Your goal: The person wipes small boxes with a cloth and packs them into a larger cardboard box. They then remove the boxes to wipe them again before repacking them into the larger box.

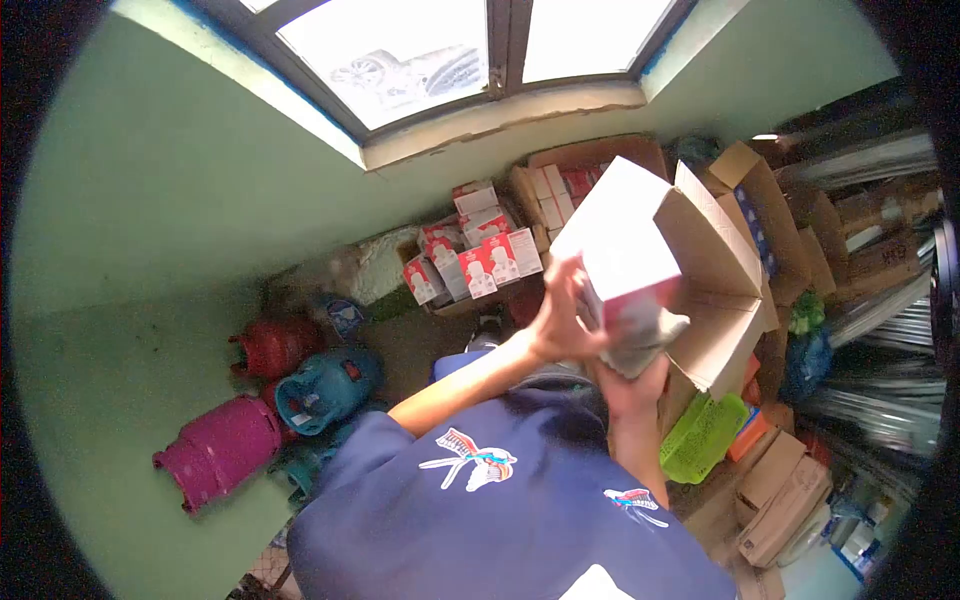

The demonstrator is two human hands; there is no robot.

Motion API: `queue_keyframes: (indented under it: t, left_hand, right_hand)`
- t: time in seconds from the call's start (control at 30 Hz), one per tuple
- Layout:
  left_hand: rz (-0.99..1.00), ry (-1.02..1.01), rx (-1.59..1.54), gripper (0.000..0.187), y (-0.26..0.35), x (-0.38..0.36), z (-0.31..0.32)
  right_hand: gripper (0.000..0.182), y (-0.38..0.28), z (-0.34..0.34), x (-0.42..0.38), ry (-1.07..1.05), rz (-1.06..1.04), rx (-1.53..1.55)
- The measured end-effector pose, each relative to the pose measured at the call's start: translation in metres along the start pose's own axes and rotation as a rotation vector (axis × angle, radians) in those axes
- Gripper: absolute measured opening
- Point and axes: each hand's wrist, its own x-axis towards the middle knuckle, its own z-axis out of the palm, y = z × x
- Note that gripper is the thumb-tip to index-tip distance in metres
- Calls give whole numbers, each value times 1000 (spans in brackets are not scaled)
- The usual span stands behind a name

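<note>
A white and red cardboard box (628, 235) is held up in front of my chest, its lower end smeared by motion. My left hand (568, 318) grips the box along its left side, fingers up and thumb low. Beneath the box, my right hand (636, 388) is closed around a greyish, cloth-like thing (650, 345) that lies against the box's lower end. Its fingers are partly hidden there. Just right of the box stands an open brown carton (712, 240) with raised flaps.
Several red-and-white boxes (490, 262) are stacked under the window, with another carton (600, 155) behind. Gas cylinders (225, 445) stand at left. A green plastic basket (705, 438) and brown boxes (785, 495) lie at lower right. Plastic-wrapped goods (875, 330) line the right side.
</note>
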Motion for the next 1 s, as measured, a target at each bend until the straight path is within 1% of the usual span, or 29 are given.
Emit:
queue_keyframes:
  t: [0.03, 0.07, 0.1, 0.13, 0.17, 0.2, 0.23, 0.27, 0.33, 0.4, 0.43, 0.47, 0.53, 0.57, 0.6, 0.67, 0.7, 0.73, 0.77, 0.8, 0.83, 0.87, 0.93, 0.97, 1.0]
  left_hand:
    - [0, 47, -44, 112, -1, 18, -8]
    - [-26, 98, -38, 110, -13, 18, -17]
    - [-168, 137, -40, 111, -11, 28, -26]
    - [-183, 133, 210, 112, -33, 24, -42]
    - [-271, 117, 228, 107, -30, 30, -55]
    - [-490, 129, 187, 101, -19, 41, -62]
    - [-484, 129, 220, 95, -33, 40, -72]
    - [-402, 82, 410, 88, -42, 42, -78]
    - [-583, 4, 167, 84, -24, 66, -71]
    - [-540, -87, 109, 84, -29, 77, -55]
    - [-506, -138, 56, 83, -30, 83, -44]
    - [-499, -186, 46, 83, -30, 89, -32]
    - [-219, -437, 234, 88, -19, 111, 1]
    - [-227, -573, 236, 89, -11, 118, 17]
    - [-297, -749, 274, 95, -8, 125, 34]
    - [-31, -899, 184, 100, -43, 117, 71]
    - [65, -997, 269, 107, -42, 119, 86]
    - [74, -1019, 269, 107, -46, 115, 96]
    - [75, -1180, 431, 107, -56, 109, 105]
    - [79, -1335, 599, 108, -68, 102, 113]
    - [112, -1404, 705, 111, -80, 94, 118]
    - [184, -1515, 860, 109, -105, 82, 122]
    - [141, -1786, 1103, 105, -113, 71, 134]
    - [132, -1797, 1113, 105, -125, 61, 133]
    - [26, -1880, 1142, 102, -145, 48, 129]
  right_hand:
    - [51, 8, 5, -2, -68, 36, -41]
    - [42, 11, 7, -5, -134, 63, -83]
    - [40, 14, -2, 2, -174, 14, -242]
    - [39, 17, -16, 9, -206, -36, -401]
    - [39, 17, -17, 7, -219, -112, -525]
    - [38, 15, -20, 6, -233, -189, -646]
    - [34, 12, -32, 7, -229, -189, -600]
    - [30, 9, -47, 6, -179, -196, -605]
    - [25, -1, -66, -4, -164, -216, -591]
    - [32, -12, -89, -13, -94, -250, -611]
    - [39, -15, -98, -18, -83, -318, -595]
    - [39, -25, -109, -25, -30, -340, -729]
    - [36, -35, -115, -40, 212, -293, -877]
    - [23, -30, -119, -39, 271, -533, -891]
    - [21, -32, -123, -43, 364, -485, -862]
    - [40, -41, -118, -55, 418, -489, -860]
    - [40, -42, -122, -54, 427, -496, -837]
    - [46, -42, -128, -51, 407, -563, -920]
    - [53, -43, -134, -48, 388, -630, -1003]
    - [53, -44, -143, -44, 396, -636, -980]
    - [57, -45, -154, -39, 420, -599, -1131]
    - [61, -46, -162, -35, 438, -554, -1284]
    - [62, -49, -166, -35, 454, -547, -1262]
    - [62, -53, -164, -39, 436, -527, -1253]
    - [61, -55, -164, -41, 418, -508, -1246]
